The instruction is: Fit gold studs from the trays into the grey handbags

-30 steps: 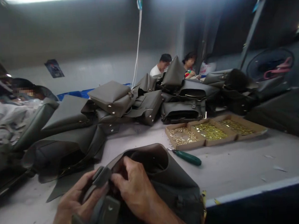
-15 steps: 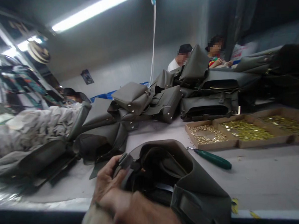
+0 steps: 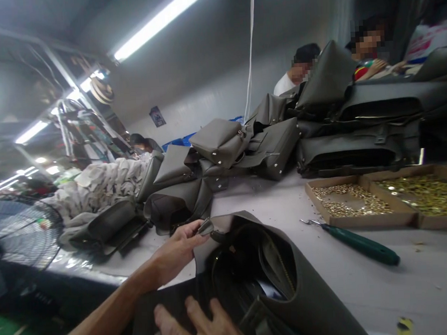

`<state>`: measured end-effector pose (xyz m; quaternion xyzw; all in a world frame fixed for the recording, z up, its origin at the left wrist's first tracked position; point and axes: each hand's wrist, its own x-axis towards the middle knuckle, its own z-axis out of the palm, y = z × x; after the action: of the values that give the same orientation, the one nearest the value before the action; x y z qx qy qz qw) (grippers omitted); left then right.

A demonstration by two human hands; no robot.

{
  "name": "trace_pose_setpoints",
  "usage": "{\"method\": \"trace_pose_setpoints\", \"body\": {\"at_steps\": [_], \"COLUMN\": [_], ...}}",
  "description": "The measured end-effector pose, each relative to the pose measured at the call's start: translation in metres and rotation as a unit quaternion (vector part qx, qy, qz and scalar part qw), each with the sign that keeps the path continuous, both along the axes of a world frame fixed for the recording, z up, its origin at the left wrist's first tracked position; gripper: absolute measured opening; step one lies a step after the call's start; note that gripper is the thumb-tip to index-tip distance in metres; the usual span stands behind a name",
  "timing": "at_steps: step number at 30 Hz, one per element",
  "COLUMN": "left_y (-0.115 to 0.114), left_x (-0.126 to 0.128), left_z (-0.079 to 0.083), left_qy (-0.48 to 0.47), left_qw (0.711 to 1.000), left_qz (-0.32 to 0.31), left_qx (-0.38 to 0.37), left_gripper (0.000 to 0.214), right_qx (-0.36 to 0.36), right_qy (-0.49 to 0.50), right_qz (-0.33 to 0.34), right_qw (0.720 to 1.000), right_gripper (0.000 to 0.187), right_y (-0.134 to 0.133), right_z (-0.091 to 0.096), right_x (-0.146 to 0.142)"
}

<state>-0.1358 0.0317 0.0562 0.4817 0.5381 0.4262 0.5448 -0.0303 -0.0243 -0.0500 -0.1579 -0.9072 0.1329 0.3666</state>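
A dark olive-grey handbag lies on the worktable with its mouth open toward me, showing a dark lining and a zip inside. My left hand pinches the small strap tab at the bag's far left corner between thumb and fingers. Low in the view, my right hand rests with spread fingers on the bag's dark flap; its wrist is out of the picture. To the right of the bag lies a hook tool with a green handle, touched by neither hand.
Cardboard trays of small gold metal pieces stand at the right. Similar bags are heaped along the back. A pile of pale cloth items and a fan are at the left. Other people sit behind the heap.
My right hand has moved from beside my left hand down onto the flap, its fingers spreading. My left hand keeps hold of the bag's corner. The view has turned left.
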Motion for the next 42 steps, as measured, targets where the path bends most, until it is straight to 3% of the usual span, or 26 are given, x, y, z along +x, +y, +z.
{"method": "trace_pose_setpoints", "body": {"at_steps": [4, 7, 11, 15, 19, 22, 24, 27, 32, 34, 38, 42], "left_y": [0.008, 0.014, 0.02, 0.03, 0.041, 0.046, 0.046, 0.043, 0.032, 0.029, 0.026, 0.029], "left_x": [0.009, 0.02, 0.041, 0.059, 0.067, 0.072, 0.074, 0.077, 0.079, 0.082, 0.086, 0.083], "left_z": [0.009, 0.008, 0.002, -0.001, -0.004, -0.005, -0.004, 0.003, 0.015, 0.016, 0.011, 0.005], "left_qy": [0.05, 0.094, 0.186, 0.273, 0.326, 0.344, 0.355, 0.37, 0.454, 0.47, 0.467, 0.446], "left_qw": [0.999, 0.995, 0.973, 0.943, 0.922, 0.913, 0.905, 0.902, 0.878, 0.872, 0.875, 0.888], "left_qz": [0.005, 0.025, 0.063, 0.033, 0.022, 0.049, 0.07, 0.067, -0.002, -0.01, 0.003, -0.01], "left_qx": [-0.015, 0.028, 0.125, 0.187, 0.21, 0.215, 0.221, 0.213, 0.151, 0.139, 0.13, 0.113], "left_gripper": [0.029, 0.028, 0.025, 0.019, 0.019, 0.019, 0.018, 0.017, 0.02, 0.019, 0.02, 0.025], "right_qx": [0.069, 0.107, 0.02, -0.055, -0.111, -0.123, -0.067, 0.046, 0.145, 0.145, 0.126, 0.097], "right_qy": [-0.015, -0.048, -0.121, -0.135, -0.041, 0.061, 0.133, 0.136, 0.115, 0.079, -0.084, -0.162], "right_qz": [0.06, 0.095, 0.118, 0.138, 0.151, 0.077, -0.05, -0.199, -0.302, -0.331, -0.314, -0.351], "right_qw": [0.996, 0.989, 0.985, 0.98, 0.981, 0.988, 0.988, 0.969, 0.935, 0.929, 0.937, 0.917], "right_gripper": [0.026, 0.027, 0.038, 0.023, 0.021, 0.022, 0.019, 0.015, 0.022, 0.028, 0.032, 0.036], "right_y": [0.013, 0.031, 0.056, 0.069, 0.072, 0.083, 0.096, 0.111, 0.113, 0.117, 0.136, 0.147], "right_z": [-0.012, 0.011, 0.059, 0.09, 0.117, 0.124, 0.115, 0.089, 0.056, 0.043, 0.006, -0.021], "right_x": [0.013, 0.027, 0.056, 0.092, 0.134, 0.178, 0.21, 0.244, 0.262, 0.265, 0.272, 0.273]}}
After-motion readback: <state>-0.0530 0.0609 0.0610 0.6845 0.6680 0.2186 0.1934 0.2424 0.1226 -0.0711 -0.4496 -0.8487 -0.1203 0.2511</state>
